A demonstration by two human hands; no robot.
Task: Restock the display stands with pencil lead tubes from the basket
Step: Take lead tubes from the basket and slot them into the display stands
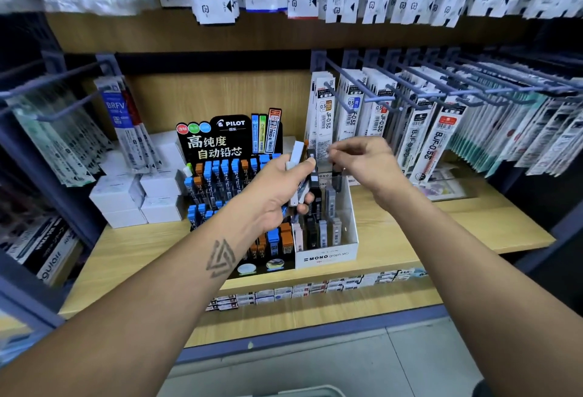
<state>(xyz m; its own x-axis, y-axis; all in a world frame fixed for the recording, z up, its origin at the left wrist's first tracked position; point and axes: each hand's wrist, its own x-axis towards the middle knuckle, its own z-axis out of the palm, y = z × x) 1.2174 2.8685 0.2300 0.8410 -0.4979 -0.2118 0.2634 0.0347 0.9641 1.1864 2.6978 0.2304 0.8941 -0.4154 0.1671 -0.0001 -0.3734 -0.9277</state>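
The left hand (277,188) grips a fan of tubes (304,176) over the MONO stand (328,254). The right hand (362,160) beside it has fingers curled; whether it pinches a tube is unclear. Best to peel off one tube and slot it upright below the grip.

Both forearms are bare right to the lower edge of the view, with no sleeve showing on either. The left forearm (176,286) carries a dark tattoo (220,258) on its upper side, just short of the wrist: nested, interlocking triangles drawn in hatched lines. The right forearm (441,264) bears no marking. The left hand (277,188) and right hand (366,163) wear no gloves, rings, watch or bracelets.
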